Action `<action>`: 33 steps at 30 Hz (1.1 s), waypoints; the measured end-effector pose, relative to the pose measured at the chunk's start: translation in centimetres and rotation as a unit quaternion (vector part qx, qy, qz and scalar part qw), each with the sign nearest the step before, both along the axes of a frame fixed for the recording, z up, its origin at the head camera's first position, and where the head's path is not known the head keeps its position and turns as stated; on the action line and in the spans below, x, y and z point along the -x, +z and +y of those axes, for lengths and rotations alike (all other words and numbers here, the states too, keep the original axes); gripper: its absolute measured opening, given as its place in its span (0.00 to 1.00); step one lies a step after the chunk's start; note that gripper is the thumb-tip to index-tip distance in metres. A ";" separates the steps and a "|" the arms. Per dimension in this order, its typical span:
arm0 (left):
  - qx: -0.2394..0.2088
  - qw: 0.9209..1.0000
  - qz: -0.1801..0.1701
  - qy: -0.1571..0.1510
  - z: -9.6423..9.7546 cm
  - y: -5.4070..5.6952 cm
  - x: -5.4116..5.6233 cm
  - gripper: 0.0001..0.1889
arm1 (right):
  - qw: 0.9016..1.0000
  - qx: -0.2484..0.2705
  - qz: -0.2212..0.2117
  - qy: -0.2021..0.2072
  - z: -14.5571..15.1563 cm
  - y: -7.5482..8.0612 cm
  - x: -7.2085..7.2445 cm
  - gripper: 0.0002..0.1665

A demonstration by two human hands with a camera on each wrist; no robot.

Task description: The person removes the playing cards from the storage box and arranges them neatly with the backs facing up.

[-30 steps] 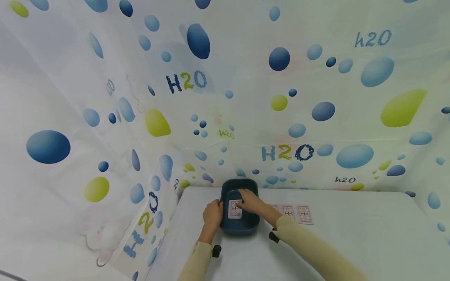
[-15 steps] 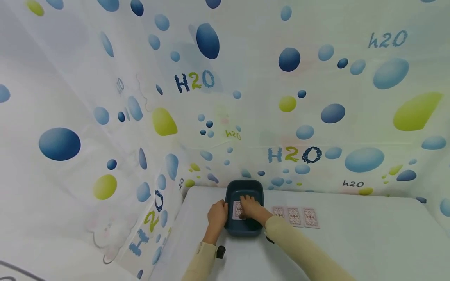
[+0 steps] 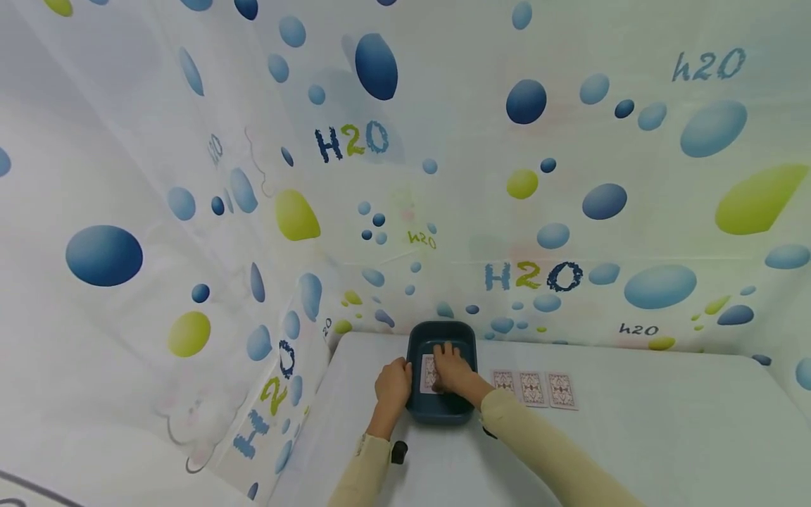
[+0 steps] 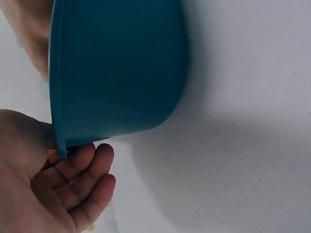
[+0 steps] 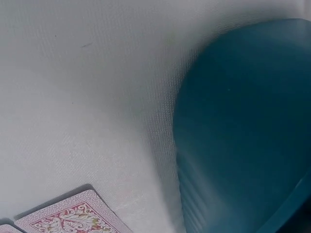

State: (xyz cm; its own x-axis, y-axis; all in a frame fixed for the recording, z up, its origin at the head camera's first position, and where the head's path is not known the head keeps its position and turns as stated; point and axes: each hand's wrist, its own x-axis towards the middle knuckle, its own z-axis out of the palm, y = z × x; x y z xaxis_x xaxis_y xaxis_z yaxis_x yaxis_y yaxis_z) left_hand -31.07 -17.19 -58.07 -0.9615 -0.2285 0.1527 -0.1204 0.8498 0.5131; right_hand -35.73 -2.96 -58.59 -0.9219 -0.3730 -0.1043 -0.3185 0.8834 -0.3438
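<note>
A dark teal plastic bin (image 3: 441,417) stands on the white table. My left hand (image 3: 393,384) grips its left rim; the left wrist view shows the thumb side behind the rim and curled fingers (image 4: 87,191) under its outer side. Inside the bin, a red-and-white playing card (image 3: 427,373) shows its patterned back. My right hand (image 3: 455,370) reaches into the bin and holds this card by its right part, which the hand covers. The exact finger contact is hidden in the right wrist view by the bin wall (image 5: 238,131).
Three more playing cards lie back up in a row right of the bin: one partly behind the right forearm (image 3: 503,380), a middle card (image 3: 533,389) and a right card (image 3: 562,391). A patterned curtain (image 3: 469,211) hangs behind the table (image 3: 665,429).
My right hand has come down and left onto the card, and the card has shifted slightly toward the bin's far end with it. The left hand keeps its hold on the rim.
</note>
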 end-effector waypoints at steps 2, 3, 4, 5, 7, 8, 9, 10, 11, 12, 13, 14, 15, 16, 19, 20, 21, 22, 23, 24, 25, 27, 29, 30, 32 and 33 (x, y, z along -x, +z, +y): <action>0.000 1.000 0.004 -0.001 0.0 0.0 -0.1 0.16 | 1.000 0.019 -0.002 -0.006 0.1 0.0 -0.1 0.53; -0.001 1.000 0.005 -0.001 0.0 0.0 -0.1 0.16 | 0.999 0.031 -0.007 -0.009 0.1 -0.1 -0.1 0.53; -0.001 1.000 0.007 -0.002 0.0 0.0 -0.1 0.16 | 0.999 0.044 -0.014 -0.011 0.2 0.0 -0.2 0.53; -0.001 1.000 0.006 -0.003 0.1 0.0 -0.1 0.16 | 0.998 0.056 -0.019 -0.010 0.3 -0.1 -0.2 0.51; -0.001 1.000 0.008 -0.002 0.2 0.0 -0.2 0.16 | 0.995 0.090 -0.032 -0.004 0.5 -0.1 -0.3 0.46; -0.001 1.000 0.007 -0.001 0.2 -0.1 -0.2 0.16 | 0.993 0.108 -0.038 0.001 0.6 -0.1 -0.4 0.44; -0.001 1.000 0.006 0.000 0.3 -0.2 -0.2 0.16 | 0.991 0.123 -0.044 0.006 0.7 -0.2 -0.4 0.42; -0.001 1.000 0.007 0.001 0.2 -0.2 -0.2 0.16 | 0.989 0.137 -0.050 0.011 0.9 -0.2 -0.4 0.39; -0.001 1.000 0.009 0.003 0.2 -0.3 -0.3 0.16 | 0.987 0.153 -0.054 0.017 1.0 -0.1 -0.4 0.37; -0.001 1.000 0.012 0.004 0.2 -0.4 -0.3 0.16 | 0.983 0.174 -0.063 0.021 1.1 0.0 -0.4 0.36; -0.001 1.000 0.015 0.004 0.2 -0.5 -0.3 0.16 | 0.979 0.192 -0.065 0.026 1.3 0.2 -0.4 0.34; -0.002 1.000 0.016 0.005 0.2 -0.5 -0.3 0.16 | 0.974 0.212 -0.071 0.031 1.5 0.4 -0.5 0.33; -0.002 1.000 0.018 0.005 0.1 -0.4 -0.3 0.16 | 0.970 0.230 -0.077 0.032 1.6 0.7 -0.5 0.32; -0.003 1.000 0.020 0.005 0.1 -0.4 -0.3 0.16 | 0.965 0.248 -0.082 0.034 1.8 1.0 -0.5 0.30; -0.003 1.000 0.021 0.004 0.1 -0.1 -0.3 0.14 | 0.952 0.289 -0.094 0.033 2.4 1.7 -0.7 0.27; -0.002 1.000 0.020 0.005 0.1 0.0 -0.3 0.14 | 0.948 0.300 -0.100 0.030 2.7 1.9 -0.8 0.26; -0.003 1.000 0.018 0.005 0.2 0.0 -0.3 0.14 | 0.945 0.308 -0.106 0.025 2.9 2.1 -0.9 0.26; -0.003 1.000 0.015 0.005 0.2 0.1 -0.2 0.14 | 0.942 0.317 -0.110 0.022 3.1 2.3 -1.0 0.26; -0.003 1.000 0.012 0.005 0.2 0.1 -0.2 0.13 | 0.938 0.326 -0.116 0.018 3.4 2.5 -1.1 0.26; -0.003 1.000 0.008 0.005 0.2 0.1 -0.1 0.14 | 0.934 0.335 -0.123 0.014 3.7 2.7 -1.2 0.26; -0.002 1.000 0.005 0.005 0.2 0.1 -0.1 0.14 | 0.930 0.344 -0.130 0.011 4.0 2.8 -1.4 0.26; -0.005 1.000 -0.001 0.006 0.3 0.0 0.0 0.14 | 0.921 0.362 -0.144 0.008 4.6 3.2 -1.7 0.27; -0.006 1.000 -0.001 0.009 0.2 -0.1 -0.1 0.15 | 0.915 0.371 -0.156 0.008 5.3 3.5 -2.0 0.27; -0.007 1.000 0.000 0.010 0.2 -0.1 -0.1 0.15 | 0.914 0.374 -0.160 0.009 5.6 3.7 -2.2 0.27; -0.011 1.000 0.002 0.010 0.3 -0.1 -0.2 0.15 | 0.914 0.373 -0.161 0.011 6.4 3.8 -2.5 0.27; -0.011 1.000 0.004 0.009 0.3 -0.1 -0.3 0.15 | 0.914 0.371 -0.162 0.012 6.9 3.7 -2.6 0.27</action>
